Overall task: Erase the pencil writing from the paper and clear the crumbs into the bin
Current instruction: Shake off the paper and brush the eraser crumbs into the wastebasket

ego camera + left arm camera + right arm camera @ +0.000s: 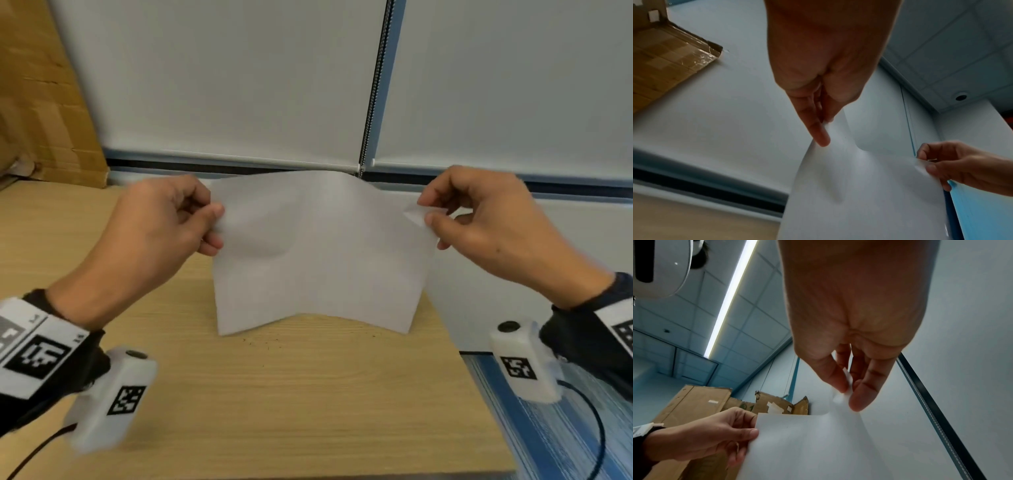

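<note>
A white sheet of paper [318, 253] hangs upright above the wooden table [274, 404], bowed along its middle. My left hand [214, 219] pinches its upper left edge between thumb and fingers; my right hand [426, 212] pinches the upper right corner, which is slightly folded. The same sheet [859, 186] fills the left wrist view below my left hand [823, 129], and the sheet [807, 443] also shows in the right wrist view under my right hand [846, 394]. Small dark eraser crumbs [260, 342] lie on the table just under the sheet's lower edge. No writing shows on the sheet. No bin is in view.
Flattened cardboard [41, 102] leans against the wall at the back left. White roller blinds [239, 75] with a bead chain [371, 102] cover the back. The table's right edge [479, 394] borders a blue striped floor, with a black cable [596, 428] there.
</note>
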A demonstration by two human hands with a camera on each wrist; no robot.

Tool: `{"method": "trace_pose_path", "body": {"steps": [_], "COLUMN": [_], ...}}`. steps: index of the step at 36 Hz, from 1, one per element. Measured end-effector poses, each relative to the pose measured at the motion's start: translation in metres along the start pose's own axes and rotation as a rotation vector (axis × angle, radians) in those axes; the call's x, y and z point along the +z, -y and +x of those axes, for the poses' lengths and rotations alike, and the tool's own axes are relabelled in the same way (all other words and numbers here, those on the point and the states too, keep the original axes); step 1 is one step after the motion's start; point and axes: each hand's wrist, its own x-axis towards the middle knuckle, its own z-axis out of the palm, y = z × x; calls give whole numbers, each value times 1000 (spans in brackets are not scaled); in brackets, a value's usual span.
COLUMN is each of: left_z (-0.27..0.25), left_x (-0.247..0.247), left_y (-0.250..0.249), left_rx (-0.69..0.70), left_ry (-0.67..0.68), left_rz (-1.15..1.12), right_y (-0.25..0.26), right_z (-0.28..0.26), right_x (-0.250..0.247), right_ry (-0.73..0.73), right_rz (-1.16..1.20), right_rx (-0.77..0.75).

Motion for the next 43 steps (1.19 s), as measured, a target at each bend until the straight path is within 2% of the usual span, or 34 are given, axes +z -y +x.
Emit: {"method": "trace_pose_path", "body": {"steps": [3,8,13,19,22,27,29,31,36,41,43], "left_z": [-4,2,4,49,82,126,145,162,198,220,228], "left_x": [0,-16,-15,-32,-42,-35,-25,-11,30,69,84], "left_y": [1,6,6,14,13,-3,-6,-4,22,61,76], "left_rx": [-8,36,17,-35,-57,-51,-62,-101,-242,-348,-392], "left_ry": [0,-52,-31,-57,-71,-59,-32,5,88,119,120], "left_rz": [9,18,65,41,49,99,114,134,115,87,88], "right_y": [0,9,2,-25,-55,-99,-109,-115,-113,-101,-101], "right_z": [-2,3,3,21,32,38,36,34,37,70,93], "right_x": [4,-1,10,12,26,71,89,102,107,83,82], "right_ry": [31,-48,59,3,101,400,504,547,510,222,148], "right_rz": [-22,96,62,205,124,-286,-346,-370,-301,-159,-176], "right_rx": [12,1,28,184,278,283,304,301,261,206,188]}}
